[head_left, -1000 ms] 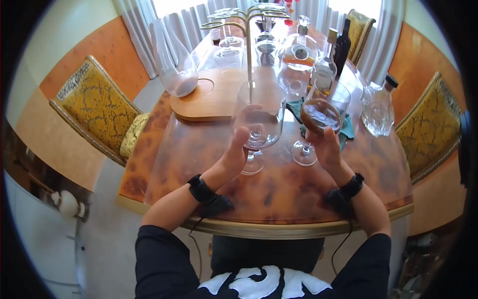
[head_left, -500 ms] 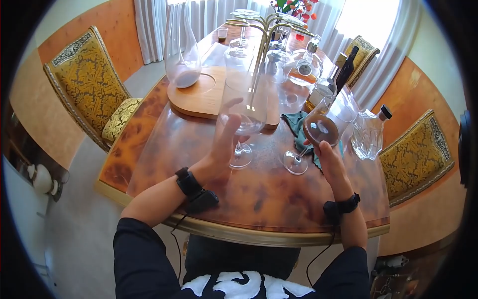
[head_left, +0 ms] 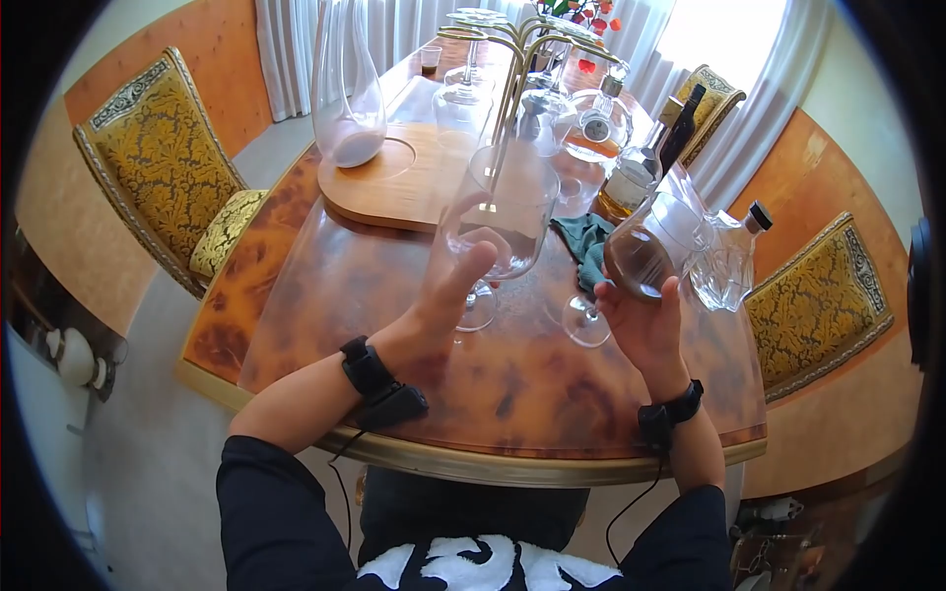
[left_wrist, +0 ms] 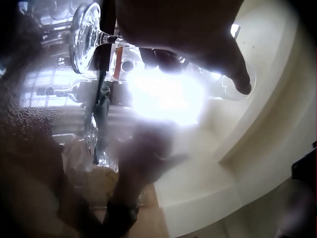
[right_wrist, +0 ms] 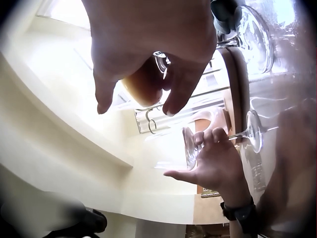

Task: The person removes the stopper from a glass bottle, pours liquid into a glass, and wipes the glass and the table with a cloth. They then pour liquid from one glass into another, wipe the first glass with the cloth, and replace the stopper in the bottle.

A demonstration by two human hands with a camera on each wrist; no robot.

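Note:
My left hand [head_left: 439, 300] holds a clear stemmed wine glass [head_left: 512, 217] low on its bowl, thumb raised on the near side. In the right wrist view, the fingers of that hand curl round the bowl near the stem. My right hand [head_left: 645, 330] cups a second wine glass [head_left: 641, 264] from below, with brown liquid in its bowl. This glass tilts, its rim leaning to the right and its foot [head_left: 586, 320] low over the table at the left. The left wrist view is partly washed out by glare; the first glass's foot [left_wrist: 85, 38] shows there.
Behind the left glass stand a wooden board [head_left: 379, 192] with a decanter [head_left: 352, 108] and a brass glass rack [head_left: 512, 69]. Right of them are a dark green cloth [head_left: 583, 246], a whisky bottle [head_left: 631, 177], a dark bottle [head_left: 680, 128] and a faceted glass decanter [head_left: 724, 261].
The right glass has gone from near upright to leaning right, and the right hand's thumb and fingers have spread under its bowl. The left hand stays on its glass. The head view has shifted.

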